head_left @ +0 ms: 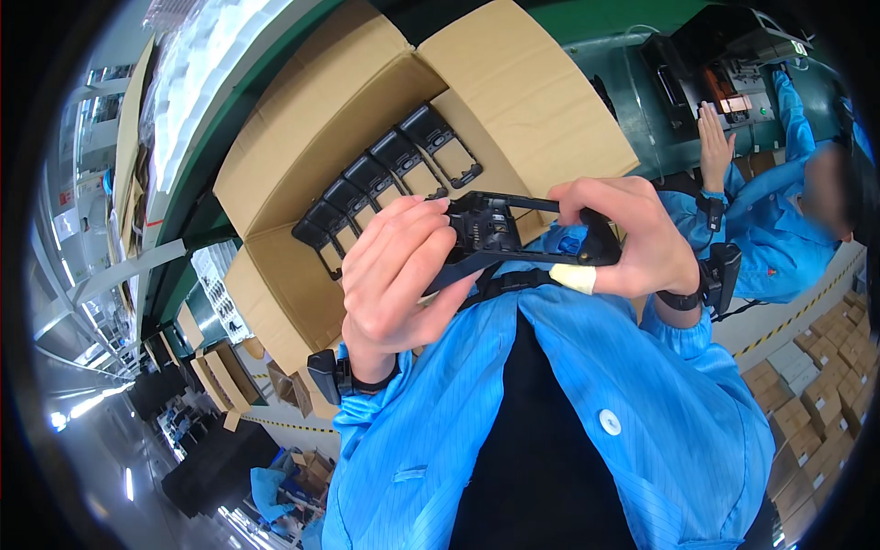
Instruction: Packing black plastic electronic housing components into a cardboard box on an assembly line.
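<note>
Between my two hands is a black plastic frame part with an open rectangular window and a moulded block with small fittings. My left hand is closed round its left end, fingers over the top and thumb beneath. At the other end, my right hand grips the frame between thumb and fingers; a pale yellow wrap shows at that thumb. Just beyond my hands, an open cardboard box holds a row of several similar black frame parts. My left hand overlaps the box's near side.
A co-worker in a blue jacket stands on the right, one hand raised near a black machine on the green bench. Stacked cartons fill the lower right floor. White plastic trays lie at the upper left.
</note>
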`<action>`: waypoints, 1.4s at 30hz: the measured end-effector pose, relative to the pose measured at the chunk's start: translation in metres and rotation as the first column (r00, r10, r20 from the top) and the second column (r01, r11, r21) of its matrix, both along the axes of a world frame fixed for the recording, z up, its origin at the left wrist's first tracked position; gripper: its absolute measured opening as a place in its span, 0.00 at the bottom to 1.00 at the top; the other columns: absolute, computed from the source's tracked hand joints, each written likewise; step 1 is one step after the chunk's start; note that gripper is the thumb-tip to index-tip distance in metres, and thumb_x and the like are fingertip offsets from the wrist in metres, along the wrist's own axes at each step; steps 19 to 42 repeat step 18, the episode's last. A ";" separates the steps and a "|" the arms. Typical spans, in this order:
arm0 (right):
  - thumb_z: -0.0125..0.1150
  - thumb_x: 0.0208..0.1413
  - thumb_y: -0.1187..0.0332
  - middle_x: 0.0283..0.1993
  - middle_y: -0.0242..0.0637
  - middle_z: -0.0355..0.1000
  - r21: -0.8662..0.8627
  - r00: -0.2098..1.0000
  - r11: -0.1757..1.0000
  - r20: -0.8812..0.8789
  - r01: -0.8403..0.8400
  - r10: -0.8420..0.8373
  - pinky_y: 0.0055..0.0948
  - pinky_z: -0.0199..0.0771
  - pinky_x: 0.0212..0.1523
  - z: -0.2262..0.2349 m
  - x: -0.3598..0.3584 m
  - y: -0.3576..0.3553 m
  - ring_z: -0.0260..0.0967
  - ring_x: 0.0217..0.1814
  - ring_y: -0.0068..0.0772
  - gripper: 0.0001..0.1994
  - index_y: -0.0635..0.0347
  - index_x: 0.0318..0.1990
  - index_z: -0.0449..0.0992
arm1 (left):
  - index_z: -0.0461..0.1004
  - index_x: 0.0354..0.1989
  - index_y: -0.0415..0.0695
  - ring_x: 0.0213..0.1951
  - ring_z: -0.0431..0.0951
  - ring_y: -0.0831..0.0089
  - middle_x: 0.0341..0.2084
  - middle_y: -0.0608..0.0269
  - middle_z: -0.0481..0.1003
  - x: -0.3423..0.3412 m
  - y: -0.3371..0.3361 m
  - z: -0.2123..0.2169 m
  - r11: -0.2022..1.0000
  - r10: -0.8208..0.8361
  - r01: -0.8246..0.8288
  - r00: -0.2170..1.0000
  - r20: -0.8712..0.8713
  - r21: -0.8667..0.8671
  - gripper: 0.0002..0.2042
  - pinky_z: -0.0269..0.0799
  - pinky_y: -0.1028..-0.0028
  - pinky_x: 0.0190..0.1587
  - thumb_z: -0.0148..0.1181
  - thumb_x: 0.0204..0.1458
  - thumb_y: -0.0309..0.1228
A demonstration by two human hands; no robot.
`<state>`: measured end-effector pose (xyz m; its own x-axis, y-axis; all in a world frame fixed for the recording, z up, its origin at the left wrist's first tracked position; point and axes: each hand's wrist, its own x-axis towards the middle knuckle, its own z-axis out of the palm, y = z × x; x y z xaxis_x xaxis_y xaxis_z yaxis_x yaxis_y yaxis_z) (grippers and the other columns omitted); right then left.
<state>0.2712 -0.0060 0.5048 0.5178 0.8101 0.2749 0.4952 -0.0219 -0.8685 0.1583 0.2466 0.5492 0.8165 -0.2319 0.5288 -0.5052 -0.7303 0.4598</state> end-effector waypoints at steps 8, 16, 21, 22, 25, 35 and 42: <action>0.74 0.48 0.69 0.56 0.46 0.76 0.069 0.892 0.909 -0.240 0.410 -0.384 0.32 0.75 0.57 -0.032 0.003 -0.024 0.75 0.58 0.37 0.18 0.66 0.45 0.75 | 0.80 0.35 0.34 0.27 0.77 0.76 0.24 0.61 0.78 -0.034 0.079 -0.048 0.805 0.361 -0.585 0.617 -0.699 -0.100 0.14 0.72 0.76 0.33 0.75 0.44 0.30; 0.54 0.60 0.80 0.55 0.46 0.77 -0.057 0.728 0.793 -0.363 0.606 -0.582 0.30 0.71 0.60 -0.124 0.037 -0.080 0.75 0.58 0.36 0.09 0.66 0.47 0.75 | 0.83 0.32 0.38 0.36 0.74 0.78 0.28 0.65 0.80 -0.147 0.217 -0.193 0.597 0.184 -0.801 0.085 -0.979 0.043 0.10 0.66 0.74 0.43 0.72 0.50 0.34; 0.55 0.63 0.78 0.54 0.44 0.77 -0.125 0.702 0.768 -0.335 0.628 -0.628 0.29 0.71 0.61 -0.149 0.045 -0.087 0.75 0.58 0.35 0.07 0.64 0.46 0.76 | 0.77 0.52 0.39 0.44 0.76 0.73 0.42 0.63 0.81 -0.164 0.232 -0.213 0.520 0.128 -0.839 -0.112 -0.985 0.162 0.25 0.68 0.74 0.47 0.75 0.48 0.38; 0.55 0.63 0.78 0.54 0.44 0.77 -0.125 0.702 0.768 -0.335 0.628 -0.628 0.29 0.71 0.61 -0.149 0.045 -0.087 0.75 0.58 0.35 0.07 0.64 0.46 0.76 | 0.77 0.52 0.39 0.44 0.76 0.73 0.42 0.63 0.81 -0.164 0.232 -0.213 0.520 0.128 -0.839 -0.112 -0.985 0.162 0.25 0.68 0.74 0.47 0.75 0.48 0.38; 0.55 0.63 0.78 0.54 0.44 0.77 -0.125 0.702 0.768 -0.335 0.628 -0.628 0.29 0.71 0.61 -0.149 0.045 -0.087 0.75 0.58 0.35 0.07 0.64 0.46 0.76 | 0.77 0.52 0.39 0.44 0.76 0.73 0.42 0.63 0.81 -0.164 0.232 -0.213 0.520 0.128 -0.839 -0.112 -0.985 0.162 0.25 0.68 0.74 0.47 0.75 0.48 0.38; 0.55 0.63 0.78 0.54 0.44 0.77 -0.125 0.702 0.768 -0.335 0.628 -0.628 0.29 0.71 0.61 -0.149 0.045 -0.087 0.75 0.58 0.35 0.07 0.64 0.46 0.76 | 0.77 0.52 0.39 0.44 0.76 0.73 0.42 0.63 0.81 -0.164 0.232 -0.213 0.520 0.128 -0.839 -0.112 -0.985 0.162 0.25 0.68 0.74 0.47 0.75 0.48 0.38; 0.55 0.63 0.78 0.54 0.44 0.77 -0.125 0.702 0.768 -0.335 0.628 -0.628 0.29 0.71 0.61 -0.149 0.045 -0.087 0.75 0.58 0.35 0.07 0.64 0.46 0.76 | 0.77 0.52 0.39 0.44 0.76 0.73 0.42 0.63 0.81 -0.164 0.232 -0.213 0.520 0.128 -0.839 -0.112 -0.985 0.162 0.25 0.68 0.74 0.47 0.75 0.48 0.38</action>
